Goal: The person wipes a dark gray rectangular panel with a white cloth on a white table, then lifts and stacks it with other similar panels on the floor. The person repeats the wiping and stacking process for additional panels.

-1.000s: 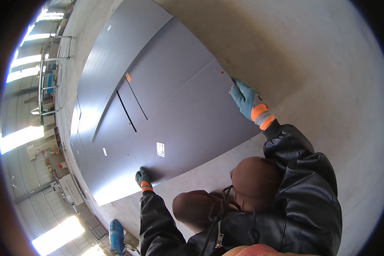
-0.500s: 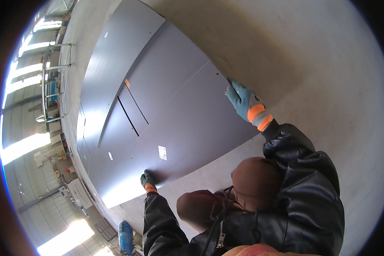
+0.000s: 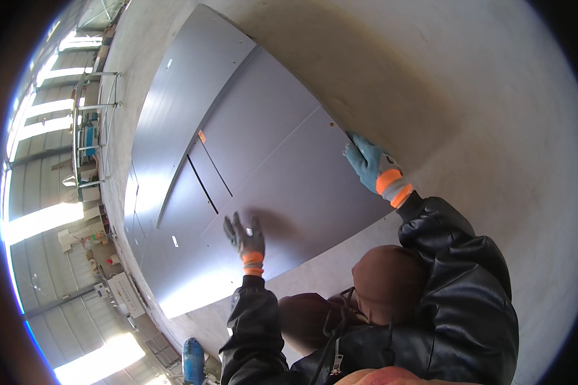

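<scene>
A large grey panel (image 3: 302, 186) with a dark slot, several small holes and an orange mark (image 3: 202, 136) lies in front of me. My left hand (image 3: 245, 236), in a grey glove with an orange cuff, is over its near part with fingers spread, holding nothing. A shadow falls on the panel beside it; whether the fingertips touch cannot be told. At the right-hand edge, my right hand (image 3: 368, 164), in a blue-grey glove, grips the panel, its thumb side partly hidden.
Pale concrete floor (image 3: 494, 128) extends to the right, with the panel's shadow on it. A blue cylinder (image 3: 192, 360) stands at lower left. Metal railing (image 3: 112, 106) and stacked goods line the far left wall.
My left hand has left the panel's near edge and moved inward and to the right, fingers now spread over the white label. My right hand keeps its place on the right edge.
</scene>
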The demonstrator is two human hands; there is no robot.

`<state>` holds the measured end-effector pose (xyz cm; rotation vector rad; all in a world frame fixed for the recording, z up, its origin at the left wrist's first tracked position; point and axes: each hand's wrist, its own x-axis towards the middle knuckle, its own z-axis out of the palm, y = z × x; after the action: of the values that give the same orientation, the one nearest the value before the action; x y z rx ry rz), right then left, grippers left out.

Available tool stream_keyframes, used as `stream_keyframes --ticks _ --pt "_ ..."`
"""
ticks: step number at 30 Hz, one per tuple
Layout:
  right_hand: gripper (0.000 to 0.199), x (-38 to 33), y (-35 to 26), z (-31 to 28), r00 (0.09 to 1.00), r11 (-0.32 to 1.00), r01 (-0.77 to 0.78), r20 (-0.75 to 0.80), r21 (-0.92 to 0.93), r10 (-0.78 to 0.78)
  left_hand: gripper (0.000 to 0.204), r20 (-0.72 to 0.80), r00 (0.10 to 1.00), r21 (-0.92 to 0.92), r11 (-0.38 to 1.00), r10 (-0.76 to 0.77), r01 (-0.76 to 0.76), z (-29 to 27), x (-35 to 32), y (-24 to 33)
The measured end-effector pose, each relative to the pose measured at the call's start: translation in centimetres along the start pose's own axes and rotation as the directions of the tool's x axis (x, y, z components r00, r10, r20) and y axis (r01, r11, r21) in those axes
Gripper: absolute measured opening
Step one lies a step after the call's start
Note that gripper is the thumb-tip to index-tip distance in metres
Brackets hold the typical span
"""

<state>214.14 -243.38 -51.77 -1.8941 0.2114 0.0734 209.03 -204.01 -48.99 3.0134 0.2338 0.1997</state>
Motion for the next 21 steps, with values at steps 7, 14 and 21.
stream_keyframes --ticks 7,14,21 --pt "0.044 -4.8 -5.4 -4.6 0.907 0.896 0.353 -0.136 -0.27 -0.399 0.067 -0.045 0.929 -0.218 0.904 0.367 -0.367 -4.2 -1.1 8.1" --pt "0.039 -20.9 -16.4 -8.5 0.88 0.867 0.407 0.379 -0.287 -0.288 0.054 0.374 0.702 -0.376 0.791 0.606 -0.483 -17.1 -16.0 4.5" --pt "0.03 -25.4 -18.7 -12.2 0.888 0.869 0.431 0.285 -0.243 -0.361 0.032 0.409 0.782 -0.81 0.582 0.469 0.075 -20.4 -17.7 7.6"
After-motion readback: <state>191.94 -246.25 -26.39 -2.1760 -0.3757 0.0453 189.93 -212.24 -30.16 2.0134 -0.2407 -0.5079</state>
